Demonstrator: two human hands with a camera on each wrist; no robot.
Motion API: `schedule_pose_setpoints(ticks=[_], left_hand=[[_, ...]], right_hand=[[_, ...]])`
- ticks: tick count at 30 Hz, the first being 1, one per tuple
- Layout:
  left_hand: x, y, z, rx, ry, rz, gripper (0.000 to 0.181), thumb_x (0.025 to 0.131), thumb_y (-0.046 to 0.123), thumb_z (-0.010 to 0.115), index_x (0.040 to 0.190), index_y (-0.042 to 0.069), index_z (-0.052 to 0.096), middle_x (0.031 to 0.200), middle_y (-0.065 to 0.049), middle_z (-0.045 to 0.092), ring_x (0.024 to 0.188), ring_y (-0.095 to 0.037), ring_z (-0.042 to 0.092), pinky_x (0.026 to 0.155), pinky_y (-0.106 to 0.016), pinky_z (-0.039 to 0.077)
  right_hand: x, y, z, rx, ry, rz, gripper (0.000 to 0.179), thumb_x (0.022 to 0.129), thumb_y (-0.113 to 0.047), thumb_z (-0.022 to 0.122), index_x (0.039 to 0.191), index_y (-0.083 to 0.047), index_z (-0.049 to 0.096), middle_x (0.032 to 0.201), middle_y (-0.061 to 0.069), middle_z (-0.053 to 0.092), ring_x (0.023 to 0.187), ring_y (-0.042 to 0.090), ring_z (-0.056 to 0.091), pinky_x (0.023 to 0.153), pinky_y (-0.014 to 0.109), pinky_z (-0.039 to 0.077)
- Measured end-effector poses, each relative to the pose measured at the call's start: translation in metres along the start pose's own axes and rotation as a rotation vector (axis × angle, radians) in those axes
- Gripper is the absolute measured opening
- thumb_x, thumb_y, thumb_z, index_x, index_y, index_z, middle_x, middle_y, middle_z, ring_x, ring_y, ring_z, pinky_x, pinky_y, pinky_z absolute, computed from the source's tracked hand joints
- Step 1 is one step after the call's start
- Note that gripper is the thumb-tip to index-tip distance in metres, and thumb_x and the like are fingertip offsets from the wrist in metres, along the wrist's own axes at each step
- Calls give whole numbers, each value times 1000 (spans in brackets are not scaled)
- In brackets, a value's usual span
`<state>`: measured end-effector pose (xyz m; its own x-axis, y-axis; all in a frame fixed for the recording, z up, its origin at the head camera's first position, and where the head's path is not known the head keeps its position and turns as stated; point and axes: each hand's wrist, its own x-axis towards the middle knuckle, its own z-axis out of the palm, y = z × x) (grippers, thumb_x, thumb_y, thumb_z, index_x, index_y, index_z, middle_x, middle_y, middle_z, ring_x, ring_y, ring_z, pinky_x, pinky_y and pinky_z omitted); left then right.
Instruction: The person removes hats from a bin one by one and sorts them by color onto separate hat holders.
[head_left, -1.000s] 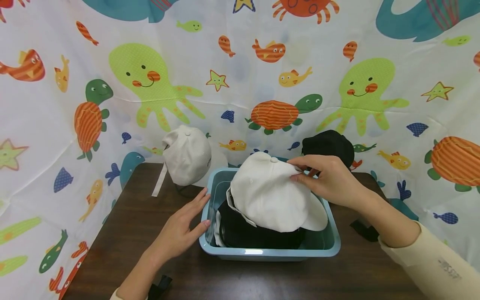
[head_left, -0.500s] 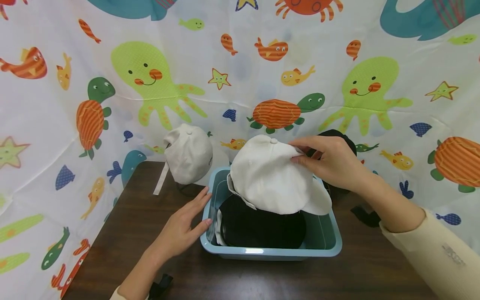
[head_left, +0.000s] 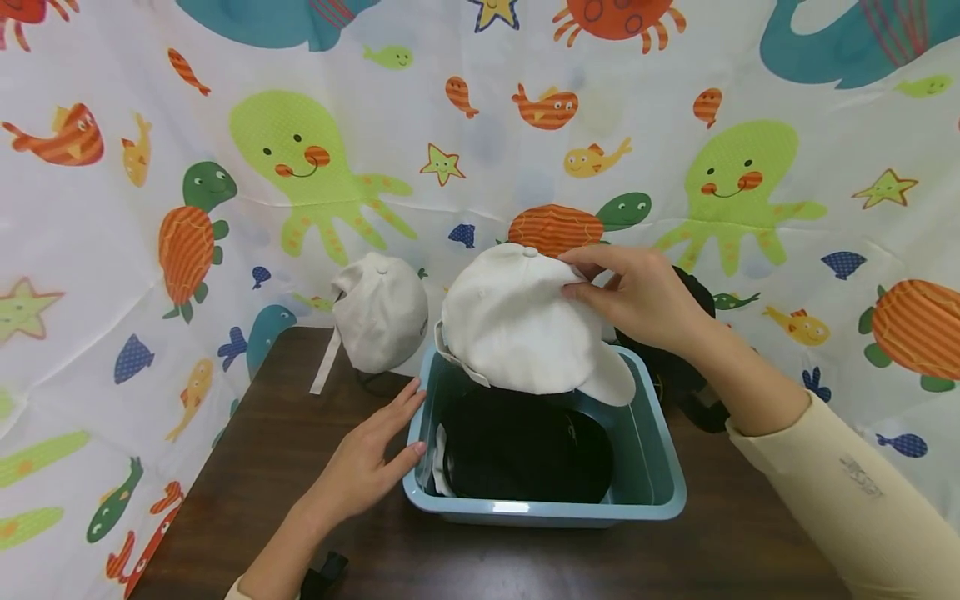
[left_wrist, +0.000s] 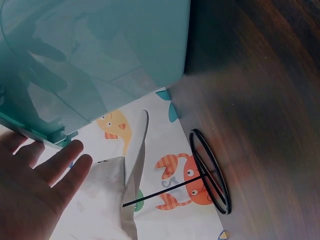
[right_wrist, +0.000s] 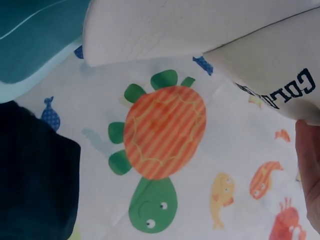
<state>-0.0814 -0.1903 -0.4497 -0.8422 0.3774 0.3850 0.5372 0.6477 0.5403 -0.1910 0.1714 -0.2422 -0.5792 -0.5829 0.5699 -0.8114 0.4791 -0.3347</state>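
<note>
Pinched by your right hand (head_left: 637,296), the white cap (head_left: 517,321) hangs over the blue basin (head_left: 555,509), whose rim your left hand (head_left: 371,457) touches with extended fingers. Lifting looks done, above the black item (head_left: 528,454) inside; setting the cap down seems left.

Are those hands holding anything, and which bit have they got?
The right hand pinches a white cap by the upper part of its crown, near the top button. The left hand only touches the rim of the blue basin.
</note>
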Motion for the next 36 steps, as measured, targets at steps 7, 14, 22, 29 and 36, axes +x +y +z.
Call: schedule_pose_setpoints(ticks=[7, 14, 22, 29, 36], left_hand=[[0, 2, 3, -12, -2, -2, 65, 103, 29, 67, 162, 15, 43, 169, -2, 35, 149, -26, 44, 110, -57, 45], [-3, 0, 5, -16, -7, -13, 64, 103, 29, 66, 161, 15, 43, 169, 0, 34, 149, -26, 43, 110, -58, 45], [-3, -1, 6, -22, -9, -26, 65, 103, 30, 66, 162, 16, 43, 170, 1, 33, 150, -25, 42, 110, -58, 44], [-3, -1, 5, -18, -5, -41, 65, 103, 31, 66, 161, 15, 43, 170, 2, 32, 150, -27, 42, 110, -60, 44], [-1, -1, 4, -30, 1, -35, 65, 103, 30, 66, 162, 14, 42, 170, 1, 32, 149, -29, 43, 111, -61, 43]], right_hand=[[15, 7, 7, 14, 45, 17, 31, 86, 3, 84, 115, -3, 78, 97, 7, 77, 84, 14, 68, 67, 21, 55], [30, 11, 16, 20, 55, 65, 30, 89, -1, 83, 118, -6, 78, 108, 7, 78, 91, 20, 73, 75, 36, 59], [53, 10, 27, 93, 75, 125, 30, 92, -3, 80, 122, -4, 77, 106, 12, 78, 93, 23, 73, 85, 44, 60], [78, 10, 35, 63, 75, 130, 30, 94, -4, 78, 124, -3, 76, 106, 13, 78, 97, 25, 74, 84, 42, 61], [104, 6, 42, 33, 87, 130, 30, 95, -8, 77, 125, -5, 75, 106, 12, 78, 97, 23, 73, 80, 38, 60]])
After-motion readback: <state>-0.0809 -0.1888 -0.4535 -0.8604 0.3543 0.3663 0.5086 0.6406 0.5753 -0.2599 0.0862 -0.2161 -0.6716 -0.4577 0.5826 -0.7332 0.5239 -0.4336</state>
